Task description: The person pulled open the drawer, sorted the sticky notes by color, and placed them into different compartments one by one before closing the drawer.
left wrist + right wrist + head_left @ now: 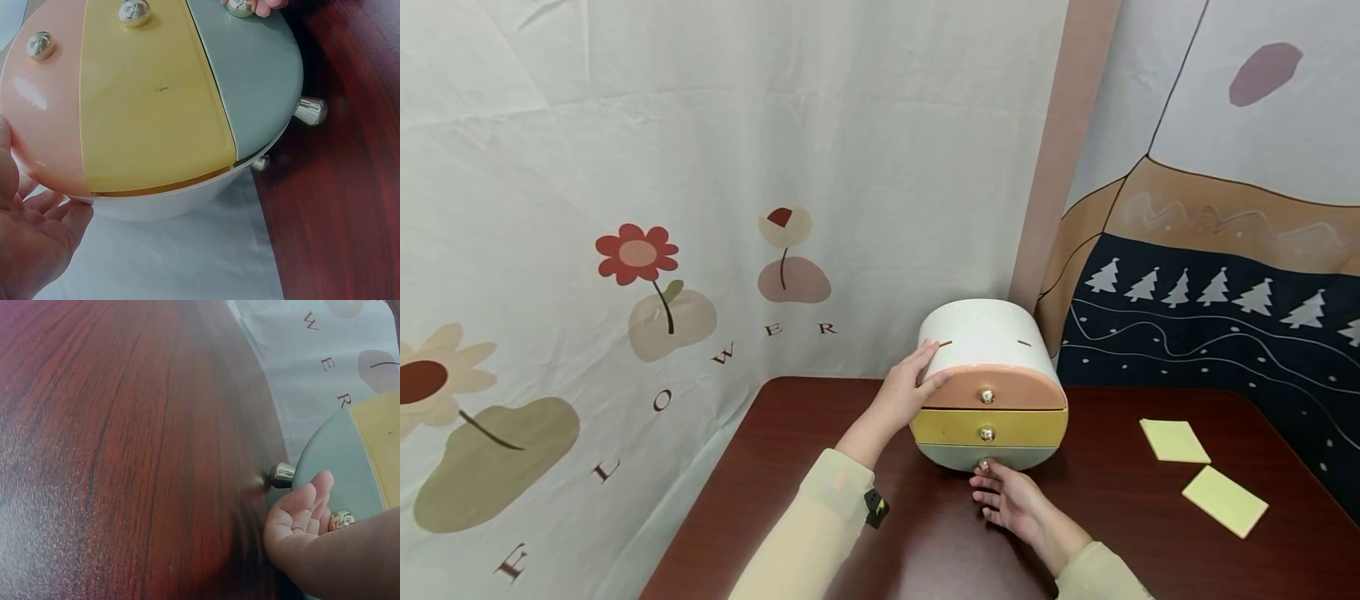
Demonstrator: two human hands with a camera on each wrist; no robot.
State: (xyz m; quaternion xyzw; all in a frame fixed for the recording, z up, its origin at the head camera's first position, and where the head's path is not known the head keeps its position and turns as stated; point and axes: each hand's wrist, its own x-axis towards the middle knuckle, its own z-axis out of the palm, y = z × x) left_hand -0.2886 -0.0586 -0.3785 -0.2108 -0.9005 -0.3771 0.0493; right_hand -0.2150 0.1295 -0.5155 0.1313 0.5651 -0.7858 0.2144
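Note:
A rounded white cabinet (981, 325) with three drawers stands on the table. Its top drawer (1022, 390) is orange, the middle drawer (951, 427) yellow and the bottom drawer (943, 456) grey-green, each with a shiny knob. My left hand (901, 392) rests against the cabinet's upper left side, thumb toward the orange front. Low at the front, my right hand (1017, 502) pinches the bottom drawer's knob (240, 7) between thumb and fingers. The left wrist view shows a thin gap behind the yellow drawer's edge; the bottom drawer sits nearly flush.
Two yellow sticky-note pads (1175, 440) lie to the right on the dark red wooden table (925, 542). Short metal feet (310, 111) hold the cabinet up. Behind the table hangs a printed cloth (880, 167) with flowers and letters.

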